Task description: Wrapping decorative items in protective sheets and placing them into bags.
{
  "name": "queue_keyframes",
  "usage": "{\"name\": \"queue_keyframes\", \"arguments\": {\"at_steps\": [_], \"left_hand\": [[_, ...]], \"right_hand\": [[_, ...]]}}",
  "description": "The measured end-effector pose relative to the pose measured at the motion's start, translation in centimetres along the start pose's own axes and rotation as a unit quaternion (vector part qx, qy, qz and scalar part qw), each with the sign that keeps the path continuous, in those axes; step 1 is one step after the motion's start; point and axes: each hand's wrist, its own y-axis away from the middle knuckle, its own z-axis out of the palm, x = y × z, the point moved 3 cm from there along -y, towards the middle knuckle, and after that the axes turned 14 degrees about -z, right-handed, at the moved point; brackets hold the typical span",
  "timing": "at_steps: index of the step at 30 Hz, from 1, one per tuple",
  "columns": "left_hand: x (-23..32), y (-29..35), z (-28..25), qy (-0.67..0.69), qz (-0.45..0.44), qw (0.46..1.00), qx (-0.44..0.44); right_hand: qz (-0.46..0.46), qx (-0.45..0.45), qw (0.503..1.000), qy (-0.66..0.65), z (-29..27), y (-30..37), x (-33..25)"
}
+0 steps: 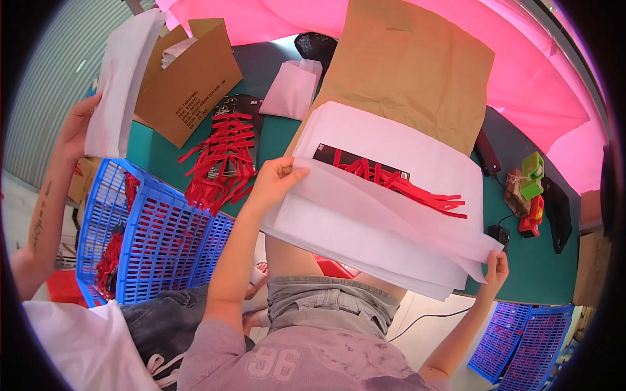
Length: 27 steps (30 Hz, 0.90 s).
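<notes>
My left hand [279,181] pinches the left end of a thin white tissue sheet [385,205]. At the sheet's right end, the fingers of my right hand [497,268] are closed on its corner. The near edge of the sheet is lifted and partly covers red ribbon bows on a dark card [391,179], whose ribbon tails reach out to the right. Card and ribbons lie on a stack of white tissue sheets [450,153], which overhangs the table's near edge. Under the stack's far side spreads a large sheet of brown paper [407,58].
Left on the green table [551,277] lie several carded red bows [225,159], near a cardboard box [189,85] and a folded white packet [291,89]. A co-worker's hand [78,127] holds another white packet. Blue crates [153,241] stand below. Tape dispensers [531,176] sit at right.
</notes>
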Motion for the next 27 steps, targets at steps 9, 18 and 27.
{"name": "queue_keyframes", "arguments": {"at_steps": [9, 18, 27], "left_hand": [[-0.7, 0.4, -2.1, 0.016, -0.002, 0.998, -0.057], [-0.3, 0.4, -3.0, 0.006, -0.056, 0.988, -0.142], [2.1, 1.9, -2.1, -0.049, 0.008, 0.979, -0.198]], "right_hand": [[-0.036, -0.01, 0.998, 0.057, 0.8, -2.0, -1.7], [-0.03, -0.032, 0.998, 0.053, 0.6, -2.2, -1.9], [-0.031, -0.025, 0.997, 0.063, 0.6, -2.1, -2.2]]}}
